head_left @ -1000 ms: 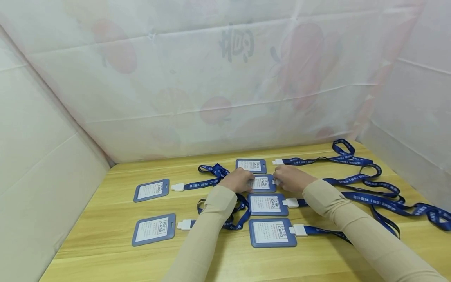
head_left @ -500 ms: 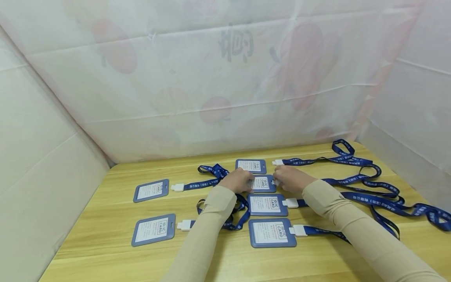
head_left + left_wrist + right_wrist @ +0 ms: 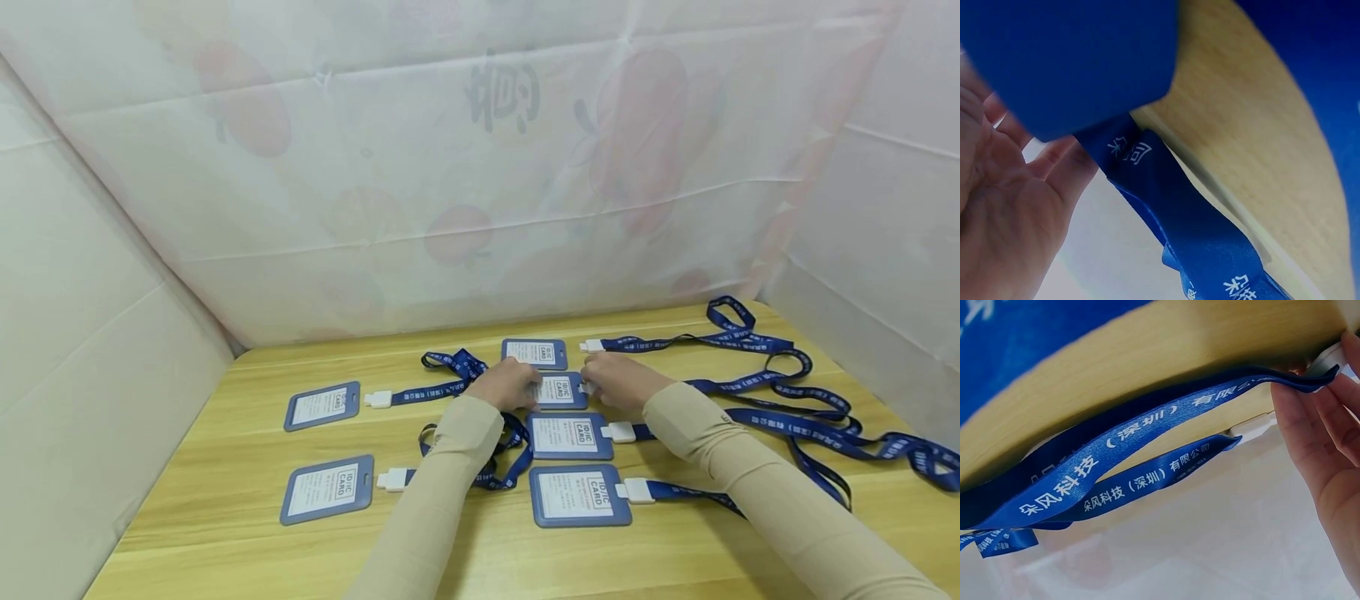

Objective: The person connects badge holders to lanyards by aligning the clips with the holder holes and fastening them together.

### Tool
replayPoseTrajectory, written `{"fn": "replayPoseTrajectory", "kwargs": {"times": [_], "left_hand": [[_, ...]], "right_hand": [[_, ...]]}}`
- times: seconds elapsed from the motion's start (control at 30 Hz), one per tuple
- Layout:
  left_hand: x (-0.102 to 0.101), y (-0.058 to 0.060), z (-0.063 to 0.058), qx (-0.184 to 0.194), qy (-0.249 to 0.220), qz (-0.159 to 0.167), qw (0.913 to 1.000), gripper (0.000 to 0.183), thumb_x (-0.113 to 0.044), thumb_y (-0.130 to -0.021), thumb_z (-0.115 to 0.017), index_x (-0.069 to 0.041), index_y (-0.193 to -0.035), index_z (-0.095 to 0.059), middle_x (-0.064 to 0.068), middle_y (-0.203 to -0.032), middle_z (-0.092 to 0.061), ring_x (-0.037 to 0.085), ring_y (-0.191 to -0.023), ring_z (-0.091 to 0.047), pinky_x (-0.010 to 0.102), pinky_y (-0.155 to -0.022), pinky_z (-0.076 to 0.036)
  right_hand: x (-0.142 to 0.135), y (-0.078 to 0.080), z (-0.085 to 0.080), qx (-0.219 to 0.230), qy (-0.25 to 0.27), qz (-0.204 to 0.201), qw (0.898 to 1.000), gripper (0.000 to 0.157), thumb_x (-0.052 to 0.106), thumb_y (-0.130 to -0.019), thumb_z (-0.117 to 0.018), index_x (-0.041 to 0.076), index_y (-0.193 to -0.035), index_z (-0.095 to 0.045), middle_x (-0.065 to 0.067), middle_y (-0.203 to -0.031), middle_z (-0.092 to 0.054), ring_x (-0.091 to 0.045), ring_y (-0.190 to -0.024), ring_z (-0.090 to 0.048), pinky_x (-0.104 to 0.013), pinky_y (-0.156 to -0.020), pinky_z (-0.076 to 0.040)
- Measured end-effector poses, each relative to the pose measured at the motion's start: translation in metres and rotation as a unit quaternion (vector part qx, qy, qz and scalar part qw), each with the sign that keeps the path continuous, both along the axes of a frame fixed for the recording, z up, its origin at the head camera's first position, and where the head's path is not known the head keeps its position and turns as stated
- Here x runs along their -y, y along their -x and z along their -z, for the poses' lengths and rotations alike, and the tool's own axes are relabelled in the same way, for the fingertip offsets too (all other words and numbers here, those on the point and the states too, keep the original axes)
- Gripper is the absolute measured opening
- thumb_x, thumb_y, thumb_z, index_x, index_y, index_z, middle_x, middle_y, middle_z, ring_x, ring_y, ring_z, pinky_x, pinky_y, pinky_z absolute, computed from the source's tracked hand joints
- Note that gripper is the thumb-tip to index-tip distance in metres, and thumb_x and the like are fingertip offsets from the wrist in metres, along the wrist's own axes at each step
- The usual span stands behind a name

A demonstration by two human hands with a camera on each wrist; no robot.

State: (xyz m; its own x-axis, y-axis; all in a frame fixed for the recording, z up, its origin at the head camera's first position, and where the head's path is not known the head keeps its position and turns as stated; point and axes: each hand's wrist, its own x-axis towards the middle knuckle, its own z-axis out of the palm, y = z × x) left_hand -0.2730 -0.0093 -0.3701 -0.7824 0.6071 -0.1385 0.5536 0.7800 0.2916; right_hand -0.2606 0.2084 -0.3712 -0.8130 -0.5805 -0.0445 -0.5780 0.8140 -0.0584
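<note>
Two bare hands work at a blue ID card holder (image 3: 558, 389), second from the back in the right-hand column. At its left end, the left hand (image 3: 507, 383) holds it with curled fingers, covering part of the card. The right hand (image 3: 622, 380) pinches the white clip (image 3: 1325, 361) of a blue lanyard at the slotted end. A strap (image 3: 1116, 444) with white lettering trails from those fingers in the right wrist view. In the left wrist view, a large blue shape (image 3: 1079, 56) and a twisted strap (image 3: 1191, 212) lie beside the palm.
Behind is another card holder (image 3: 534, 353), apart from its lanyard clip (image 3: 592, 345). Two holders with clips, the nearer one (image 3: 581, 496) included, lie in front. Two more, such as the holder (image 3: 322, 406), lie left. Lanyards sprawl right across the wooden table (image 3: 225, 542); white sheeting (image 3: 375, 208) encloses it.
</note>
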Motion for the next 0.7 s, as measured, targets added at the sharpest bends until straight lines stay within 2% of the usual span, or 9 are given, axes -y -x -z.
{"fn": "replayPoseTrajectory", "kwargs": {"times": [0.17,0.43,0.7], "left_hand": [[-0.0002,0.0,-0.0002,0.002,0.003,0.002,1.0,0.04,-0.024,-0.089,-0.08,-0.01,-0.126,-0.072,0.005,-0.118,-0.072,0.013,-0.097,-0.067,0.024,-0.088,-0.053],[-0.0004,0.0036,0.0024,0.011,-0.012,0.009,0.9998,0.033,-0.02,-0.088,-0.081,-0.009,-0.119,-0.075,0.003,-0.105,-0.074,0.008,-0.079,-0.062,0.021,-0.074,-0.051],[-0.0005,0.0021,0.0015,0.012,-0.013,0.001,0.9998,0.034,-0.021,-0.088,-0.081,-0.009,-0.119,-0.075,0.003,-0.106,-0.074,0.009,-0.083,-0.063,0.022,-0.076,-0.052]], "right_hand": [[-0.0003,0.0003,-0.0007,0.004,0.002,0.0,1.0,0.02,-0.005,-0.086,-0.076,-0.001,-0.105,-0.074,-0.009,-0.097,-0.068,-0.022,-0.089,-0.065,-0.036,-0.084,-0.058],[-0.0006,0.0033,0.0022,-0.013,0.004,-0.018,1.0,0.016,-0.005,-0.085,-0.077,-0.001,-0.101,-0.075,-0.009,-0.093,-0.068,-0.021,-0.084,-0.064,-0.035,-0.081,-0.058],[-0.0005,0.0024,0.0016,-0.007,0.005,-0.012,1.0,0.018,-0.005,-0.085,-0.077,-0.001,-0.102,-0.074,-0.01,-0.095,-0.069,-0.023,-0.087,-0.065,-0.036,-0.083,-0.058]]}}
